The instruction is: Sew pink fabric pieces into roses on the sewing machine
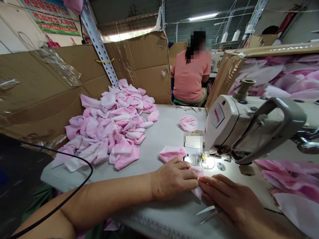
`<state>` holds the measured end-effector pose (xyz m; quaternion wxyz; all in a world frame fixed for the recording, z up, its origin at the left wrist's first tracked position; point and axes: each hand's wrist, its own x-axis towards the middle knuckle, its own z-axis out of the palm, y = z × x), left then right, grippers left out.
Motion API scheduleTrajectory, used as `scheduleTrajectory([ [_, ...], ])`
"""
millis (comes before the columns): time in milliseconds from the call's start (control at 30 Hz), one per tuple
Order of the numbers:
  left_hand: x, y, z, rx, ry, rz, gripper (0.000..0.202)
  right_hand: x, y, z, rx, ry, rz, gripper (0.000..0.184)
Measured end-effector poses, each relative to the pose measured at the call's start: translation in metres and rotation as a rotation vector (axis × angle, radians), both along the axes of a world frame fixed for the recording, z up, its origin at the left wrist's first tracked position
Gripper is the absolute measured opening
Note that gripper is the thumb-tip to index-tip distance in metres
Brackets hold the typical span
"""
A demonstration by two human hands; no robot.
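Note:
In the head view, a small pink fabric piece (197, 192) lies in front of the sewing machine's needle area (203, 161). My left hand (171, 179) is closed on it from the left, fingers pressed down and thumb hidden. From the right, my right hand (231, 196) pinches its edge, its fingertips close to my left ones. Thread snips (206, 211) stick out below my right palm, blades apart, their handle hidden in that hand. Another pink piece (171, 153) lies just beyond my left fingers.
A large heap of pink fabric pieces (107, 126) covers the table's left side. A round pink piece (188, 123) lies behind the sewing machine head (221, 116). More pink cloth (294, 179) lies at right. Cardboard (139, 66) walls the back; beyond sits a person (190, 76).

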<state>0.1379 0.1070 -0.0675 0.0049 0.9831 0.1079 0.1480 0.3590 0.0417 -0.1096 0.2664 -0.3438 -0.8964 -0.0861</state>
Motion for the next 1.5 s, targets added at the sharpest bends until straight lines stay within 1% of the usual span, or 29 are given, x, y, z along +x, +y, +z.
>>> scheduleTrajectory([
  [67,-0.002,0.002,0.005,-0.122,-0.035,-0.044,0.016,-0.002,-0.001,-0.004,0.028,0.019,-0.029,0.031],
  [100,-0.004,0.003,0.008,-0.186,-0.074,-0.043,0.021,-0.003,-0.002,-0.006,0.029,0.025,-0.045,0.031],
  [133,-0.008,0.005,0.011,-0.232,-0.121,-0.010,0.027,-0.004,-0.003,-0.008,0.023,0.028,-0.057,0.031],
  [167,-0.011,0.008,0.012,-0.253,-0.160,0.056,0.031,-0.004,-0.004,-0.009,0.011,0.028,-0.066,0.031],
  [200,-0.016,0.010,0.013,-0.248,-0.181,0.151,0.033,-0.004,-0.005,-0.010,-0.001,0.025,-0.068,0.031],
  [267,-0.025,0.016,0.012,-0.213,-0.141,0.338,0.032,-0.003,-0.006,-0.011,-0.034,0.008,-0.066,0.031],
  [300,-0.029,0.018,0.010,-0.204,-0.098,0.398,0.029,-0.002,-0.007,-0.011,-0.055,-0.001,-0.067,0.031],
  [367,-0.034,0.022,0.005,-0.209,-0.039,0.449,0.020,-0.001,-0.006,-0.009,-0.084,-0.010,-0.059,0.031],
  [433,-0.036,0.025,0.001,-0.241,-0.037,0.456,0.014,0.000,-0.006,-0.005,-0.097,-0.007,-0.050,0.031],
  [500,-0.035,0.026,0.001,-0.284,-0.056,0.457,0.017,0.000,-0.005,-0.002,-0.105,-0.009,-0.048,0.029],
  [567,-0.034,0.026,0.006,-0.323,-0.074,0.463,0.018,-0.001,-0.005,0.002,-0.123,-0.023,-0.041,0.029],
  [700,-0.035,0.029,0.020,-0.404,-0.101,0.478,0.015,-0.002,-0.006,0.006,-0.145,-0.032,-0.033,0.028],
  [800,-0.035,0.038,0.023,-0.479,-0.050,0.500,0.014,-0.002,-0.006,0.004,-0.150,-0.024,-0.045,0.028],
  [900,-0.034,0.045,0.015,-0.418,-0.030,0.548,0.004,-0.001,-0.005,0.002,-0.152,-0.025,-0.044,0.029],
  [1033,-0.029,0.044,0.004,-0.251,-0.035,0.570,0.010,-0.001,-0.005,0.002,-0.153,-0.035,-0.040,0.030],
  [1133,-0.029,0.040,0.000,-0.146,-0.012,0.540,0.014,-0.001,-0.006,0.004,-0.158,-0.039,-0.046,0.030],
  [1200,-0.031,0.037,0.001,-0.123,0.034,0.480,0.015,-0.001,-0.006,0.006,-0.174,-0.048,-0.053,0.030],
  [1300,-0.037,0.033,0.009,-0.125,0.099,0.392,0.012,-0.002,-0.007,0.009,-0.182,-0.040,-0.063,0.030],
  [1367,-0.043,0.031,0.015,-0.121,0.150,0.351,0.025,-0.003,-0.007,0.011,-0.182,-0.030,-0.067,0.029],
  [1433,-0.049,0.031,0.017,-0.101,0.196,0.330,0.037,-0.003,-0.007,0.013,-0.189,-0.030,-0.063,0.028],
  [1500,-0.052,0.034,0.014,-0.077,0.184,0.345,0.035,-0.004,-0.006,0.015,-0.185,-0.029,-0.063,0.026],
])
